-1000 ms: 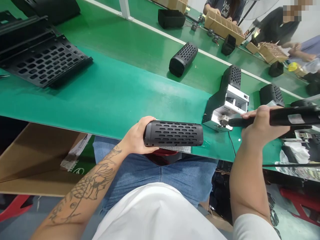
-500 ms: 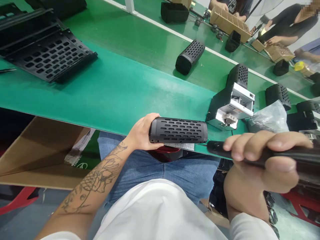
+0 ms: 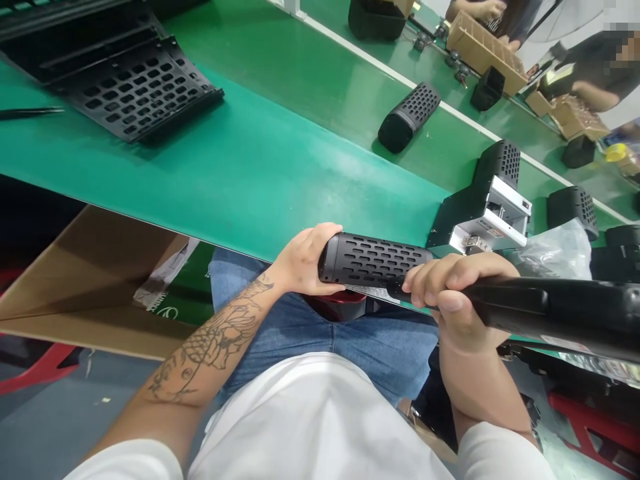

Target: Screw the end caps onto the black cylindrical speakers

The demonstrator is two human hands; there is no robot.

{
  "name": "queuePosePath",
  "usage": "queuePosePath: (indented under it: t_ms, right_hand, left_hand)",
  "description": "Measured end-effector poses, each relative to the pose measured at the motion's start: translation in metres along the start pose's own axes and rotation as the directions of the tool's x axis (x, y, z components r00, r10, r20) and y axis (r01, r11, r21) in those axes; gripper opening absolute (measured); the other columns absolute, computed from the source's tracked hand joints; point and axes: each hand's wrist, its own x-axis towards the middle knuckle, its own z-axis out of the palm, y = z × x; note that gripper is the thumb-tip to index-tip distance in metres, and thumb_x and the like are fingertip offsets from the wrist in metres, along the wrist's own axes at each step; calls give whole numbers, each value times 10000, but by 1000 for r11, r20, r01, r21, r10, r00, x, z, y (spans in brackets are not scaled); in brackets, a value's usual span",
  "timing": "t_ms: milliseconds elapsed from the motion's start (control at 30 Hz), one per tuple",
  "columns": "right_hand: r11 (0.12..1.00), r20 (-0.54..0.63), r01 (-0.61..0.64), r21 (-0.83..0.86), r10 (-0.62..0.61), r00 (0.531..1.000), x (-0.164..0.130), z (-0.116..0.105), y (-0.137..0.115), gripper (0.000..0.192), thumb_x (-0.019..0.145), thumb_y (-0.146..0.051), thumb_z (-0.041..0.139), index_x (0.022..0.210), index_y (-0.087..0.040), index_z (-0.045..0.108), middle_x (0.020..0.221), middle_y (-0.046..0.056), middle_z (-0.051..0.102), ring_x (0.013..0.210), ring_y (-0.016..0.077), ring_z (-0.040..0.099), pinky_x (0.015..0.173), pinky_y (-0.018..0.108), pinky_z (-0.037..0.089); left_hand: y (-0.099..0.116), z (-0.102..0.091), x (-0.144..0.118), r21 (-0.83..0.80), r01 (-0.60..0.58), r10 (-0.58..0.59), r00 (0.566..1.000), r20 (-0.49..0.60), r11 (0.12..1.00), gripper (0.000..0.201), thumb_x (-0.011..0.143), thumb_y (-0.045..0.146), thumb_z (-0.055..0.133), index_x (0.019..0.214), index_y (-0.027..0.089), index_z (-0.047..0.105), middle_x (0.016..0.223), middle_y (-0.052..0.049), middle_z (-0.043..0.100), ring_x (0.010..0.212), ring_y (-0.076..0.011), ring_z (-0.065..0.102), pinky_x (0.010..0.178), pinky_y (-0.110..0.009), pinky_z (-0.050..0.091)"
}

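Observation:
My left hand [image 3: 307, 262] is closed around the left end of a black speaker housing [image 3: 373, 259] with slotted holes, lying sideways at the table's front edge. In my right hand [image 3: 457, 287] is a black electric screwdriver [image 3: 555, 307], gripped near its nose, its body stretching off to the right. The screwdriver's nose is at the housing's lower right side. The bit is hidden, so I cannot tell whether it touches. Just behind stands a silver-and-black screw feeder [image 3: 487, 223], close to the housing's right end.
Black perforated panels [image 3: 135, 93] and tweezers [image 3: 33, 112] lie at the left. Another speaker housing [image 3: 410, 117] rests further back on the green table [image 3: 280, 180]. A plastic bag [image 3: 563, 250] sits right of the feeder. An open cardboard box [image 3: 95, 280] is below; co-workers sit across.
My right hand has brought the screwdriver left, up to the speaker housing, and now covers its right end. My left hand still holds the housing. The whole view has shifted slightly.

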Motion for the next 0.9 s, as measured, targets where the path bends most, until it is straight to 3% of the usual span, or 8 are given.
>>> queuePosePath:
  t_ms: [467, 600, 700, 767, 833, 900]
  right_hand:
    - [1000, 102, -14, 19, 12, 995, -3, 0, 7, 193, 883, -145, 833, 935, -245, 676, 671, -56, 635, 536, 143, 633, 627, 358, 625]
    - [1000, 47, -3, -7, 3, 999, -4, 0, -5, 183, 886, -207, 863, 974, -248, 708, 680, -42, 666, 550, 165, 662, 617, 384, 639]
    - [991, -88, 102, -89, -110, 990, 6, -15, -17, 197, 892, -333, 889, 970, -262, 723, 632, -55, 661, 488, 164, 618, 562, 395, 635]
    - [948, -270, 213, -238, -275, 923, 17, -37, -19, 189, 873, -316, 892, 925, -256, 721, 620, -65, 651, 478, 164, 596, 522, 380, 616]
    - [864, -439, 261, -431, -453, 776, 29, -68, -12, 139, 865, -219, 838, 865, -237, 700, 607, -65, 632, 477, 167, 588, 495, 353, 580]
    - [806, -512, 138, -575, -487, 707, 38, -102, -1, 126, 905, -231, 783, 826, -225, 685, 607, -41, 643, 485, 176, 622, 498, 338, 557]
  left_hand:
    - [-2, 4, -1, 72, -122, 128, 988, -84, 990, 1028, 743, 606, 859, 1560, 193, 391, 1431, -210, 652, 1287, -410, 707, 1043, -535, 604]
    - [-4, 4, -2, 69, -102, 106, 993, -55, 992, 1040, 739, 602, 860, 1570, 200, 379, 1452, -206, 637, 1322, -407, 686, 1080, -542, 593]
    - [-5, 4, -3, 96, -120, 126, 991, -56, 988, 1028, 754, 592, 853, 1573, 193, 377, 1459, -211, 633, 1347, -413, 671, 1116, -561, 579]
    - [-5, 4, -4, 119, -132, 141, 988, -67, 984, 1017, 763, 587, 852, 1571, 185, 384, 1457, -214, 635, 1351, -417, 667, 1124, -571, 577]
    - [-6, 3, -4, 130, -141, 151, 986, -73, 982, 1015, 767, 583, 852, 1575, 184, 385, 1453, -213, 637, 1344, -417, 672, 1115, -570, 585]
    - [-6, 3, -4, 132, -145, 156, 985, -75, 981, 1029, 761, 576, 855, 1585, 189, 377, 1452, -209, 637, 1337, -415, 676, 1111, -570, 591]
